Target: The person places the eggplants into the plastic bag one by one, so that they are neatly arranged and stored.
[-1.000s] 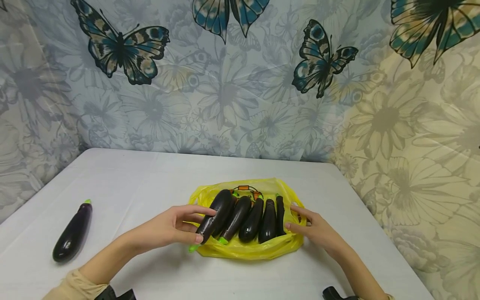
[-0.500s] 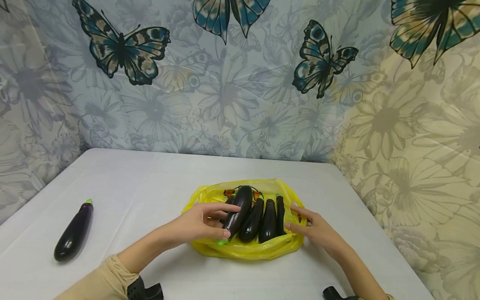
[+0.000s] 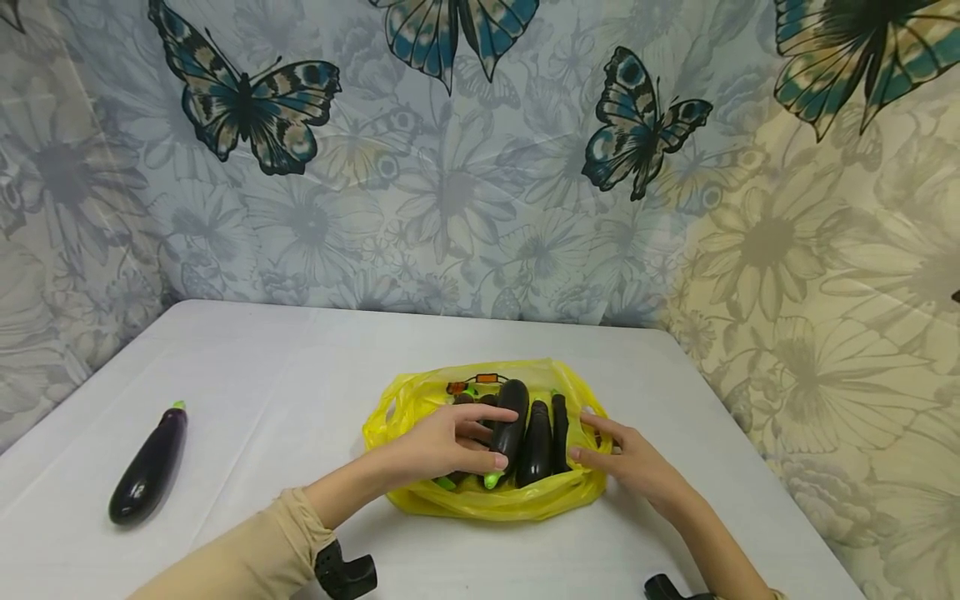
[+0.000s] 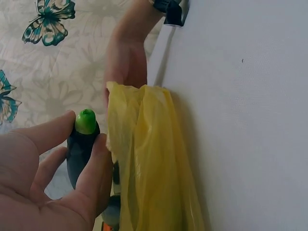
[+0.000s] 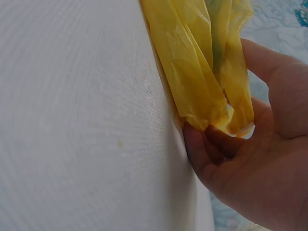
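My left hand [image 3: 438, 442] holds a dark eggplant [image 3: 512, 425] over the open yellow plastic bag [image 3: 517, 507], thumb on one side and fingers on the other. In the left wrist view, the green stem end of this eggplant [image 4: 86, 121] shows between thumb and fingers. Several other eggplants lie in the bag, among them a plump one [image 3: 536, 450] and a slim one [image 3: 560, 433] at the right; those at the left are partly hidden by my hand. At the bag's right side, my right hand [image 3: 637, 462] grips its edge, and the right wrist view shows fingers curled at the gathered plastic [image 5: 192, 67].
One more eggplant [image 3: 150, 471] lies alone at the left of the white table [image 3: 300, 367]. Behind the table hangs a flowered cloth [image 3: 450, 208] with large butterflies. Dark devices, such as this black one [image 3: 347, 573], sit at the wrists.
My left hand has carried the eggplant rightward across the bag, from its left edge to above its middle. The right hand stays at the bag's right edge.
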`<state>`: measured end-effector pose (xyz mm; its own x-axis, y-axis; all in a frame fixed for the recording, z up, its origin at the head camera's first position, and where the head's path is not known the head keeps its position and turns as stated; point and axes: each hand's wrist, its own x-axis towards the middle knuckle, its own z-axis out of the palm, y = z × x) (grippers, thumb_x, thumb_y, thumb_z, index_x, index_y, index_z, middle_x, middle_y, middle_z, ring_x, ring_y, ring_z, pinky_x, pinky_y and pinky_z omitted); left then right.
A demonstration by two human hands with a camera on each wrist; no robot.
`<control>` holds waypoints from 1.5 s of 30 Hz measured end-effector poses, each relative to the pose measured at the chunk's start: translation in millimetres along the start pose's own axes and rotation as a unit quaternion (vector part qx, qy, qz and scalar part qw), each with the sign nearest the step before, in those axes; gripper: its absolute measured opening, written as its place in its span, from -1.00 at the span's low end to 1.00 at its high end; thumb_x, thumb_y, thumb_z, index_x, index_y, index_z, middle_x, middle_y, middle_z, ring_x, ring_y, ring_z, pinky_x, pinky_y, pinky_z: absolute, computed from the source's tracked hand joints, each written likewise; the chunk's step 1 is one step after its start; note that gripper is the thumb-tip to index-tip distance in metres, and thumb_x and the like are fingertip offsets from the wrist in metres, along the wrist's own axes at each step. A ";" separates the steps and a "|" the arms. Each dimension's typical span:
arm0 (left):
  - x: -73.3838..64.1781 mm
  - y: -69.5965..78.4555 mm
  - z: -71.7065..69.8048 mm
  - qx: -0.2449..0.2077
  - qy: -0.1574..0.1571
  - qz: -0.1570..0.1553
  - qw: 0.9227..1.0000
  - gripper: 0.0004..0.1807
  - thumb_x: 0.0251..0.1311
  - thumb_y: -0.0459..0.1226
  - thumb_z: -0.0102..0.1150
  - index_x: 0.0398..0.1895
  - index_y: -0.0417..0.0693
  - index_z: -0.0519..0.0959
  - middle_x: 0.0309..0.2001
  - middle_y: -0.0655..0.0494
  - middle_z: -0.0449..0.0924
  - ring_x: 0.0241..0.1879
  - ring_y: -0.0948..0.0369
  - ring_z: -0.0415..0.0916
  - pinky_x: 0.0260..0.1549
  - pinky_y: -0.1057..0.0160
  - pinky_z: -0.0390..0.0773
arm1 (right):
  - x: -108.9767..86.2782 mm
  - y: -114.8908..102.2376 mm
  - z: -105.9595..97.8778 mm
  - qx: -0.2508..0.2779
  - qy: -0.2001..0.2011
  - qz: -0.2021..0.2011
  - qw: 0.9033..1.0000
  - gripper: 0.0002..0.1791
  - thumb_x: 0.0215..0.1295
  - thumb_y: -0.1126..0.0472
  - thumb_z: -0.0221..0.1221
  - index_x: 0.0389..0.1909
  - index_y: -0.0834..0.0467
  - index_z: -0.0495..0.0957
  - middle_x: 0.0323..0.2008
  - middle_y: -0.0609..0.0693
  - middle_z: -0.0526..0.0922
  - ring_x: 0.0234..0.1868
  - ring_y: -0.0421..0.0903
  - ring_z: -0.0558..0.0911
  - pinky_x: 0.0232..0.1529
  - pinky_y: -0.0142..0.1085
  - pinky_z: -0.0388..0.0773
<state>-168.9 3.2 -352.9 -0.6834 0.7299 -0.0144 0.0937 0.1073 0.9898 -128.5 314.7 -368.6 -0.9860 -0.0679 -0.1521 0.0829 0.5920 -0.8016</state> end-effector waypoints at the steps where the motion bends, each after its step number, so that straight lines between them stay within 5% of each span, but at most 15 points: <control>1: 1.3 -0.4 1.3 0.003 0.001 0.001 1.000 -0.41 0.15 -0.18 0.42 0.30 0.23 0.52 0.17 -0.01 0.46 0.00 0.15 0.57 -0.06 0.13 0.59 | 0.1 -0.2 0.3 -0.002 0.000 -0.001 1.000 -0.11 0.20 -0.12 0.35 0.47 0.15 0.25 0.46 0.16 0.18 0.47 0.30 -0.06 0.33 0.27 -0.08; 12: 13.9 2.4 16.3 0.014 -0.002 0.004 1.000 -0.42 0.16 -0.19 0.42 0.29 0.17 0.52 0.18 -0.06 0.39 -0.16 0.17 0.66 -0.11 0.18 0.60 | -0.7 -2.8 1.2 -0.002 0.001 0.006 1.000 -0.11 0.20 -0.13 0.34 0.47 0.14 0.25 0.46 0.18 0.17 0.47 0.31 -0.06 0.32 0.29 -0.07; 25: 24.0 -0.8 14.7 -0.045 0.001 -0.017 0.999 -0.49 0.16 -0.42 0.35 0.21 0.01 0.58 -0.01 -0.19 0.43 -0.41 -0.07 0.69 -0.38 0.06 0.68 | -0.1 1.8 2.9 -0.005 0.005 0.004 1.000 -0.09 0.19 -0.13 0.35 0.47 0.16 0.25 0.45 0.21 0.18 0.46 0.33 -0.04 0.32 0.29 -0.08; 34: 28.0 0.9 20.3 0.112 0.075 0.009 0.991 -0.47 0.04 -0.16 0.51 0.14 0.16 0.61 0.05 -0.02 0.50 -0.53 0.05 0.62 -0.49 0.14 0.64 | 0.6 -0.2 0.3 -0.009 0.003 0.007 1.000 -0.09 0.20 -0.15 0.34 0.48 0.15 0.24 0.45 0.20 0.18 0.46 0.32 -0.04 0.32 0.28 -0.05; 45: 23.8 -0.9 19.8 0.137 0.088 0.021 0.986 -0.43 0.16 -0.15 0.40 0.26 0.01 0.51 0.08 -0.02 0.49 -0.47 0.11 0.61 -0.49 0.13 0.63 | 1.3 -0.7 -0.7 -0.010 -0.002 0.006 1.000 -0.09 0.21 -0.17 0.33 0.49 0.10 0.22 0.48 0.17 0.12 0.47 0.31 -0.09 0.32 0.31 -0.11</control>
<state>-170.9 33.8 -356.9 -0.7872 0.6122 0.0742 0.3007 0.2759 0.9129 -129.9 314.8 -367.9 -0.9844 -0.0633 -0.1641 0.0922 0.6085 -0.7882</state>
